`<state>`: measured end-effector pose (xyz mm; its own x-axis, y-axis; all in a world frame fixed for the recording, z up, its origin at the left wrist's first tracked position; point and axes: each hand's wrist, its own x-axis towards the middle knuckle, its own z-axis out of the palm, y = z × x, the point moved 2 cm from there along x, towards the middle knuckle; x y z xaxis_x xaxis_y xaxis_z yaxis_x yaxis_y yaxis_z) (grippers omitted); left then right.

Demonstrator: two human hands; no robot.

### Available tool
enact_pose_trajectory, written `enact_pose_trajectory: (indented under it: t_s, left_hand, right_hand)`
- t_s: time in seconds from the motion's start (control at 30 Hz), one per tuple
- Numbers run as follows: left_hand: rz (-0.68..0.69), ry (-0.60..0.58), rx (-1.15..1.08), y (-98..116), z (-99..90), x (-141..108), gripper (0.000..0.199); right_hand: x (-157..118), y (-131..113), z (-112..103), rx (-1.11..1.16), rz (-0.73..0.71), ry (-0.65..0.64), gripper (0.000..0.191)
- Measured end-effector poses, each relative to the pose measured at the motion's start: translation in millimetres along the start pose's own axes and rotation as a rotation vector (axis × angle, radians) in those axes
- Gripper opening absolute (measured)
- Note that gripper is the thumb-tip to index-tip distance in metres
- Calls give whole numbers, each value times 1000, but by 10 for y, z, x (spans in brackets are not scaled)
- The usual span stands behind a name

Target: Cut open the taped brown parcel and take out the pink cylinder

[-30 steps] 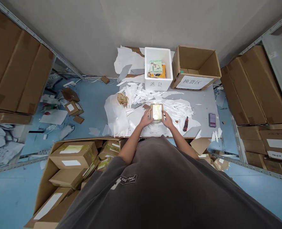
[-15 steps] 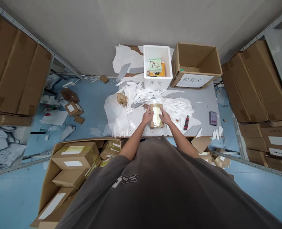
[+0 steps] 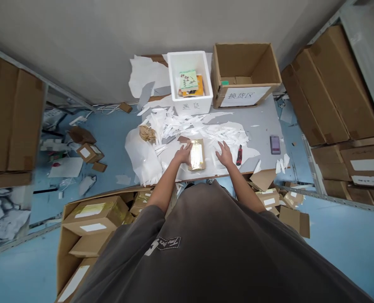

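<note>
Right hand (image 3: pixel 225 155) moved off box (image 3: pixel 197 158), fingers spread; left hand (image 3: pixel 182 155), splayed, touches left edge

Parcel (image 3: pixel 196 155) | was small, brown, shiny-taped, pale label upward | lay flat near the table's (image 3: pixel 259 126) near edge | Knife (image 3: pixel 239 155) | was red and black | lay right of parcel, pointing near-far

Released taped box (image 3: pixel 196 155) from right hand (image 3: pixel 225 155); now spread open, apart from box, previously pressed against its side.
</note>
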<state>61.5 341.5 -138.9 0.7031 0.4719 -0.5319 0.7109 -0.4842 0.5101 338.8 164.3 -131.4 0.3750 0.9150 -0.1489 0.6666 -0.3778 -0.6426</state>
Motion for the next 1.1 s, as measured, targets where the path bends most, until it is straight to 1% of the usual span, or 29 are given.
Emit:
enact_pose_trajectory:
  t_s: [0.03,0.13,0.23,0.3,0.4,0.5,0.6,0.67,0.73,0.8,0.83,0.9,0.97,1.03,1.1]
  left_hand:
    - [-21,3,14,22,2,15,165]
    - [-75,68,-2,130,35,46,163]
    - [-158,86,-4,259,83,70,166]
    - [-198,82,22,323,95,80,168]
    - [-215,92,49,350,86,78,168]
    - [-214,104,18,315,98,72,174]
    - [-214,117,-37,276,149,86,177]
    - [-211,144,-66,263,189,105,176]
    - [-205,180,-98,262,221,123,176]
    - [-210,208,-136,264,247,135,176]
    - [-217,219,-154,265,259,140,176]
    - [-225,232,-185,267,280,151,176]
    - [-214,242,-212,271,298,167,176]
    - [-191,248,-238,277,313,187,174]
    - [-171,246,-257,290,324,209,171]
  right_hand:
    - [-12,136,-100,-4,22,29,71]
    - [-55,624,-365,-12,117,101,70]
    - [-67,1132,-505,-5,224,127,66]
    - [-33,1427,-506,8,302,113,61]
    - [58,1763,-404,24,473,86,49]
    - [137,1949,-279,-12,633,84,41]
    - [182,2006,-240,-19,679,109,36]
    - [198,1989,-281,-17,701,120,36]
    - [211,1921,-366,-56,739,131,38]
    - [237,1779,-466,-111,744,159,40]
    - [262,1672,-509,-129,713,176,40]
    - [335,1385,-555,-137,590,197,42]
    - [428,1021,-528,-102,458,177,44]
    - [522,616,-422,-18,358,113,46]
    - [601,201,-254,71,257,31,47]
